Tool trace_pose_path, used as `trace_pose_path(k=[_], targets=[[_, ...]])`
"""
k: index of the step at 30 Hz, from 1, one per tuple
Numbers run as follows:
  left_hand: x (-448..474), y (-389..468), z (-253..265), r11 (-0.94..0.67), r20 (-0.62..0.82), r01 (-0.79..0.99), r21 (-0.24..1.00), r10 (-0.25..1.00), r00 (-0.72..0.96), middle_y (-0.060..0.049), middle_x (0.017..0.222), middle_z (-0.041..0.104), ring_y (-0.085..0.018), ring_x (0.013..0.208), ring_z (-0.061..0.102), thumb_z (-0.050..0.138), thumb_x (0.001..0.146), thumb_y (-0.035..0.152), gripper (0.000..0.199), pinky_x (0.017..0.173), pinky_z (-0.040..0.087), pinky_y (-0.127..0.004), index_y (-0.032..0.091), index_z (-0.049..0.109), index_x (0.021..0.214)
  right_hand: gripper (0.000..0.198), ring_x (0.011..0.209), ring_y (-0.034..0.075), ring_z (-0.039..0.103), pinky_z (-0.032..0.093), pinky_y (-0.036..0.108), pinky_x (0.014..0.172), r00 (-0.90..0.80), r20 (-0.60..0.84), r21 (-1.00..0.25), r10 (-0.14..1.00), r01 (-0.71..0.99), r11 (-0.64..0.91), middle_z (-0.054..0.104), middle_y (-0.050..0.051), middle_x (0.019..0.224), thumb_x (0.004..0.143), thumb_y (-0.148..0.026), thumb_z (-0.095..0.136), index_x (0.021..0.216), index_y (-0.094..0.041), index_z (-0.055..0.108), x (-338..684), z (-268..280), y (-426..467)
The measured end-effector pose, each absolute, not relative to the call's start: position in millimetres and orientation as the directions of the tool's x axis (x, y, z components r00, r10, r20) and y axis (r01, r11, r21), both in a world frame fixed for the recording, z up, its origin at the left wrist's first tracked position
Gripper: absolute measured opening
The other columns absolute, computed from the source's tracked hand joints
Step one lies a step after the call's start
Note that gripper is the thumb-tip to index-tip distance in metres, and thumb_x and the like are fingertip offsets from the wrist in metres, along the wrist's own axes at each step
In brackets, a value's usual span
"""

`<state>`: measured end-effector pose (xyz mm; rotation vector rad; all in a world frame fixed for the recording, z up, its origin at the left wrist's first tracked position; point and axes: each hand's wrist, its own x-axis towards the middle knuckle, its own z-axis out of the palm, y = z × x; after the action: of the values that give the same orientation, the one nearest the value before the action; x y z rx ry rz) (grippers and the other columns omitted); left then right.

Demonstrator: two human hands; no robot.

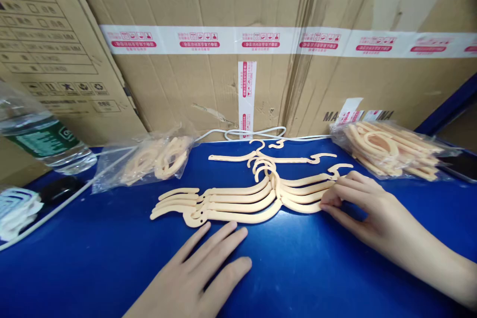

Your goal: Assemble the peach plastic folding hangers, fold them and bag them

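Observation:
Several peach plastic folding clothes hangers (242, 217) lie in overlapping rows on the blue table, their hooks bunched in the middle. My right hand (361, 206) pinches the right end of the nearest hanger between thumb and fingers; that end is hidden behind the fingers. Just in front of the same hanger's left arm, my left hand (208, 273) rests with its fingers spread and nothing in them. Behind the row lies another hanger (227, 158), apart at its left arm, with a small loose hook-shaped piece (276, 144) beyond it.
Clear bags of hanger parts stand at left (171, 159) and right (391, 149). A water bottle (48, 134), a black object (59, 188) and a white packet (18, 213) are far left. A white cable (257, 132) runs behind, before large cardboard boxes (208, 89). A phone-like object (462, 165) lies right.

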<state>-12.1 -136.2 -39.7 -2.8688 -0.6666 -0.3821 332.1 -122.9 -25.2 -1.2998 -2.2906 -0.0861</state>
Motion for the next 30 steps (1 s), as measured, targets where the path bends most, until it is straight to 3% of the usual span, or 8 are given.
trace_pose_path(k=[5, 11, 16, 23, 30], targets=[[-7, -148, -40, -0.814, 0.302, 0.572, -0.098, 0.523, 0.797, -0.004, 0.146, 0.049, -0.024, 0.135, 0.044, 0.041, 0.095, 0.058, 0.050, 0.113, 0.032, -0.040, 0.023, 0.058, 0.127, 0.016, 0.075, 0.020, 0.051, 0.041, 0.033, 0.065, -0.452, 0.452, -0.181, 0.769, 0.798, 0.575, 0.061, 0.004, 0.077, 0.094, -0.020, 0.051, 0.080, -0.021, 0.059, 332, -24, -122], [-7, -150, -47, -0.795, 0.349, 0.596, -0.115, 0.529, 0.773, -0.005, 0.147, 0.047, -0.027, 0.135, 0.042, 0.036, 0.096, 0.056, 0.049, 0.113, 0.028, -0.046, 0.024, 0.057, 0.127, 0.013, 0.075, 0.019, 0.051, 0.041, 0.033, 0.066, -0.479, 0.457, -0.187, 0.750, 0.772, 0.607, 0.061, 0.003, 0.078, 0.094, -0.018, 0.053, 0.083, -0.021, 0.059, 330, -25, -121], [-8, -147, -55, -0.802, 0.395, 0.582, -0.132, 0.496, 0.773, -0.004, 0.145, 0.049, -0.027, 0.133, 0.042, 0.038, 0.095, 0.056, 0.047, 0.113, 0.024, -0.043, 0.025, 0.059, 0.124, 0.011, 0.077, 0.018, 0.053, 0.042, 0.034, 0.070, -0.489, 0.445, -0.212, 0.750, 0.756, 0.619, 0.061, 0.002, 0.080, 0.094, -0.017, 0.054, 0.085, -0.022, 0.059, 328, -21, -126], [-8, -143, -61, -0.820, 0.439, 0.555, -0.139, 0.451, 0.777, -0.002, 0.140, 0.054, -0.023, 0.132, 0.042, 0.034, 0.097, 0.056, 0.047, 0.115, 0.015, -0.038, 0.025, 0.060, 0.121, 0.022, 0.074, 0.016, 0.057, 0.046, 0.028, 0.064, -0.719, 0.122, -0.350, 0.684, 0.614, 0.708, 0.060, 0.004, 0.084, 0.094, -0.012, 0.045, 0.106, -0.022, 0.060, 312, -8, -146], [-7, -141, -54, -0.859, 0.444, 0.497, -0.125, 0.399, 0.802, -0.002, 0.134, 0.059, -0.021, 0.130, 0.043, 0.039, 0.098, 0.053, 0.042, 0.118, 0.009, -0.037, 0.024, 0.062, 0.115, 0.024, 0.074, 0.018, 0.057, 0.046, 0.031, 0.065, -0.741, 0.106, -0.319, 0.664, 0.607, 0.728, 0.060, 0.004, 0.083, 0.095, -0.013, 0.044, 0.108, -0.022, 0.061, 310, -5, -148]])
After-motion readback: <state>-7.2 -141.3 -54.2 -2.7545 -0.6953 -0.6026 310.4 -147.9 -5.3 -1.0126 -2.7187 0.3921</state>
